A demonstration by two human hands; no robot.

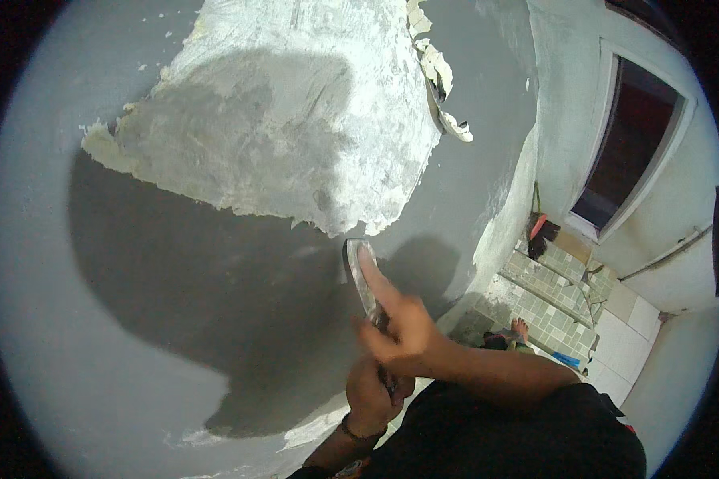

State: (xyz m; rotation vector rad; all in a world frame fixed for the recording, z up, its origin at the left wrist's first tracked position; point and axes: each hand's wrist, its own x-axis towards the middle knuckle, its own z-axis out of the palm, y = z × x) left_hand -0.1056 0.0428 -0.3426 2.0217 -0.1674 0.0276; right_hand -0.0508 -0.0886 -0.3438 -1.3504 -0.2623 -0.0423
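Both my hands are on a scraper point(355, 262), whose narrow metal blade points up against a grey painted wall point(160, 319). My right hand point(407, 339) is closed around it near the blade, with the index finger stretched along the metal. Lower down, my left hand point(369, 395) wraps the handle. The blade tip sits just under the lower edge of a bare whitish patch point(295, 152), where the paint is gone and the border is ragged. A curled strip of loose paint point(437, 68) hangs at the patch's right edge.
Shadows of my body and arm darken the wall. To the right, green tiled steps point(551, 291) lie below, with a bare foot point(520, 329) on them. A broom point(542, 235) with dark bristles leans near a white-framed opening point(635, 144). A blue object point(566, 360) lies near the foot.
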